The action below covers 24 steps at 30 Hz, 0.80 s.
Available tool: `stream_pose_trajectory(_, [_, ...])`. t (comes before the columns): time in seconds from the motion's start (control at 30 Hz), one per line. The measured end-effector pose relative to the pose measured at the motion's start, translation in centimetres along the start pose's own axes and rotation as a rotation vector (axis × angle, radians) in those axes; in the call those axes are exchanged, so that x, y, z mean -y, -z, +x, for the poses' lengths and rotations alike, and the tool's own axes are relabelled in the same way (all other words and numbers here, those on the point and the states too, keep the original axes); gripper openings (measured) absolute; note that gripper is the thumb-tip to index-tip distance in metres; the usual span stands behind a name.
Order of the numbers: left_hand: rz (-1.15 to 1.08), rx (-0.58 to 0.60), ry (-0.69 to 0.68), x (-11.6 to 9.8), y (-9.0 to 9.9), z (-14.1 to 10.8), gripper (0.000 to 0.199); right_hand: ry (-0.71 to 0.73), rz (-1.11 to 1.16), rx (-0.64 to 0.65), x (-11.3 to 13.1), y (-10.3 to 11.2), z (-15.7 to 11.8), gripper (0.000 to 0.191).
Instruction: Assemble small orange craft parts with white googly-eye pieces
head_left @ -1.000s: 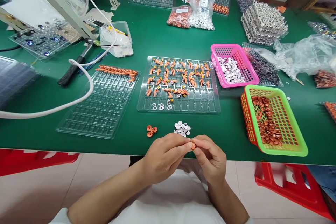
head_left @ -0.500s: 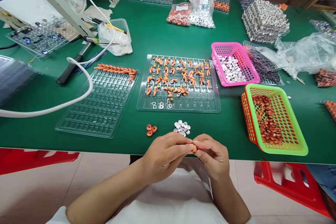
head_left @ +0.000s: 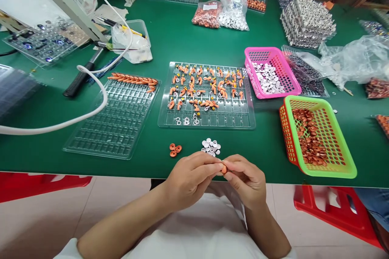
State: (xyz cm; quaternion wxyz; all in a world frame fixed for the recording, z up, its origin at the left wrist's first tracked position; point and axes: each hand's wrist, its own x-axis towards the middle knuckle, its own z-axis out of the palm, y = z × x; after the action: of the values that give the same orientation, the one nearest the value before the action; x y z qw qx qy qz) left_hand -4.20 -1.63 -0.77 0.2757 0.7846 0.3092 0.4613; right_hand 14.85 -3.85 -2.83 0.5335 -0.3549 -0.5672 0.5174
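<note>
Two hands share your narrow grip: left hand (head_left: 192,179) and right hand (head_left: 247,182) pinch a small orange piece (head_left: 224,168) near the white discs (head_left: 211,147), by the counter (head_left: 261,141) edge. Steady it squarely and press evenly.

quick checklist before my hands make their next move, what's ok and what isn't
1. Small orange part pinched between left hand and right hand: ok.
2. Part's inner fit: cannot tell, it is mostly covered.
3. White discs close by: ok, piled just beyond the hands.
4. Loose orange discs close by: ok, three lie left of the white pile.
5. Middle tray lying flat: ok.
</note>
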Motion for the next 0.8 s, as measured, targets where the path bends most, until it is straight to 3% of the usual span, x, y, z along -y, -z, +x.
stream_pose_trajectory(0.13, [0.02, -0.018, -0.021, 0.0, -0.2, 0.0, 0.026, -0.015, -0.007, -0.015, -0.1, -0.2, -0.1, 0.037])
stream_pose_trajectory(0.57, [0.112, 0.082, -0.07, 0.4, 0.1, -0.1, 0.025, 0.013, -0.131, -0.057, 0.7, -0.5, -0.2, 0.039])
stream_pose_trajectory(0.8, [0.096, 0.015, -0.017, 0.4, -0.3, 0.0, 0.017, 0.08, -0.318, -0.039, 1.3, -0.6, 0.1, 0.043])
